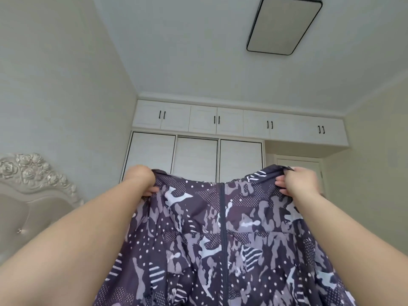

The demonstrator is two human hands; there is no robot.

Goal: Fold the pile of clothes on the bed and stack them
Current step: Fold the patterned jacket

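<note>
So right now I've got the jacket [223, 239] held up in the air in front of the wardrobe [196, 160], and it fills the whole lower middle of my view. It's a dark purple thing with a camo-ish pattern, dots and stripes, and a zipper [222, 217] running straight down its middle. My left hand [141, 180] grips the jacket's top edge at its left corner, fingers curled round the cloth, and my right hand [295, 180] pinches the same edge at the right corner, with the fabric bunched over the fingers. Hands are well apart, so the top edge sags a bit between them. Left of the jacket, lower down, is a carved headboard [37, 180] with roses. Above the jacket there's a flat ceiling lamp [284, 25].
</note>
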